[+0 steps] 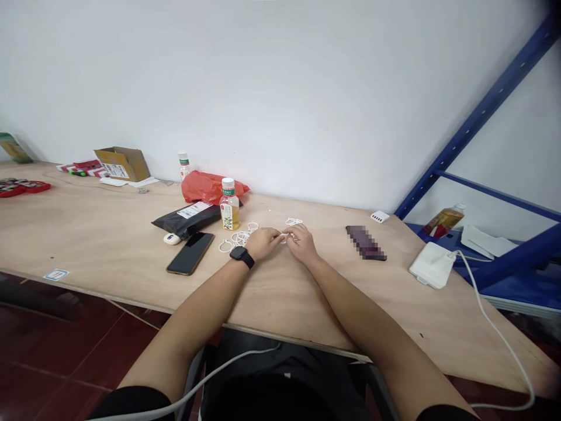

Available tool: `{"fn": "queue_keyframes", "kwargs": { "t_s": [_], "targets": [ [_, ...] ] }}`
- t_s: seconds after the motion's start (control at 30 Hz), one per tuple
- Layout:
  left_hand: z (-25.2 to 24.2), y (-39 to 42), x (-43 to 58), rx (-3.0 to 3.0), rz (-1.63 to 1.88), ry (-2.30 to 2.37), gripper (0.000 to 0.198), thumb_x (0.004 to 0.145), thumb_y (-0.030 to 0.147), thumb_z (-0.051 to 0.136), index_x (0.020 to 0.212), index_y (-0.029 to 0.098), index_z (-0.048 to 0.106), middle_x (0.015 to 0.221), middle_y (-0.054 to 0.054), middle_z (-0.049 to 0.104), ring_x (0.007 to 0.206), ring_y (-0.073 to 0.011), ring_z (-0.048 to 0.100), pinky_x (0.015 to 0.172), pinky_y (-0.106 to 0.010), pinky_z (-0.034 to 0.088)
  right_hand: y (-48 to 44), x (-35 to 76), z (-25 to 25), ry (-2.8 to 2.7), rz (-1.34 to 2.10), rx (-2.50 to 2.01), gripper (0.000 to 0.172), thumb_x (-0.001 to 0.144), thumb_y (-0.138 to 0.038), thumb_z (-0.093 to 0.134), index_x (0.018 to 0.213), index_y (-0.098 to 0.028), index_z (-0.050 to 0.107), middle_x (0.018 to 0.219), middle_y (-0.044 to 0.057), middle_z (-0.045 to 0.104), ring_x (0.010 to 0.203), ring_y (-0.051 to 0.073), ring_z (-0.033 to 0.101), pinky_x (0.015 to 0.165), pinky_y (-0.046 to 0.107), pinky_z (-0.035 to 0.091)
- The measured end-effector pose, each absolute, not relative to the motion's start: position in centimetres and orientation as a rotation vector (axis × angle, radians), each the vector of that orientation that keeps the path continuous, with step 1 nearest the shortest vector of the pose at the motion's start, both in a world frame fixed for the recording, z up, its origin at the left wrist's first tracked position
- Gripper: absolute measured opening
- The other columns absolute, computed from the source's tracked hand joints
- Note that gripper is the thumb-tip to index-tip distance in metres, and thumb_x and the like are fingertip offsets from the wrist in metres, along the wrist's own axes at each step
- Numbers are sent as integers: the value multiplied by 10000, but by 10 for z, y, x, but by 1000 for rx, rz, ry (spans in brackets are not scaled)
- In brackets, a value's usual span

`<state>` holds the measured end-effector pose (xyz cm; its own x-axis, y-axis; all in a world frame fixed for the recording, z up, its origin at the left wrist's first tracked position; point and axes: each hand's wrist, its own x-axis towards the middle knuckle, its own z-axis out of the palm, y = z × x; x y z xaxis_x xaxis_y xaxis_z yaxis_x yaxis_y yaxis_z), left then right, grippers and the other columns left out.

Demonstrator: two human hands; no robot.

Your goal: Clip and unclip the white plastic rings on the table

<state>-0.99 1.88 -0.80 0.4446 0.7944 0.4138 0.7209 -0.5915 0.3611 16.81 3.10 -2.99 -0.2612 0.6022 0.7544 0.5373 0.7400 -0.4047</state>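
My left hand [263, 242], with a black watch [239, 254] on its wrist, pinches with thumb and forefinger at the middle of the table. Fingertip to fingertip with it, my right hand [301, 242] is closed too. A small white ring [284, 238] is held between them, mostly covered by the fingers. Thin white rings [226, 246] lie in a loose group just left of my left hand. A few more white rings [293, 221] rest right behind my right hand.
Left of the rings are a phone [190, 254], a white earbud case [172, 238], a black parcel bag [188, 218], a tea bottle [228, 204] and a red bag [204, 186]. To the right are a pixelated dark object [366, 242], a white power adapter [433, 265] with cable and a blue rack [477, 108].
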Motion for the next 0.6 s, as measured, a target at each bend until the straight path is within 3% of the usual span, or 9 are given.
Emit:
{"fn": "queue_keyframes", "kwargs": {
  "t_s": [0.13, 0.33, 0.47, 0.6],
  "targets": [
    [-6, 17, -7, 2621, 860, 1269, 364, 978, 373, 420, 920, 187, 727, 891, -77, 723, 846, -190, 642, 786, -292, 451, 31, 166, -27, -1894, 123, -886, 213, 765, -122, 479, 764, -231, 661, 779, 37, 649, 849, 222, 583, 826, 375, 463],
    [-1, 22, -18, 2608, 874, 1529, 342, 971, 362, 425, 1032, 200, 719, 946, -94, 711, 926, -218, 620, 844, -329, 441, 42, 183, -28, -1867, 136, -1023, 429, 800, -157, 491, 1206, -223, 613, 1074, 58, 668, 1034, 232, 566, 950, 383, 440],
    [5, 24, -32, 2517, 644, 1894, 378, 947, 311, 392, 985, 184, 746, 959, -133, 700, 957, -260, 618, 822, -367, 441, 56, 210, -36, -1912, -3, -1337, 347, 788, -147, 515, 1076, -202, 699, 1138, 92, 638, 1114, 270, 505, 1015, 419, 376],
    [9, 21, -35, 2395, 537, 2063, 351, 883, 298, 439, 913, 182, 769, 987, -141, 691, 973, -282, 615, 818, -380, 441, 61, 220, -42, -1972, 40, -1542, 335, 789, -183, 559, 1079, -245, 713, 1246, 72, 586, 1186, 271, 453, 1039, 422, 341]
  ]
}}
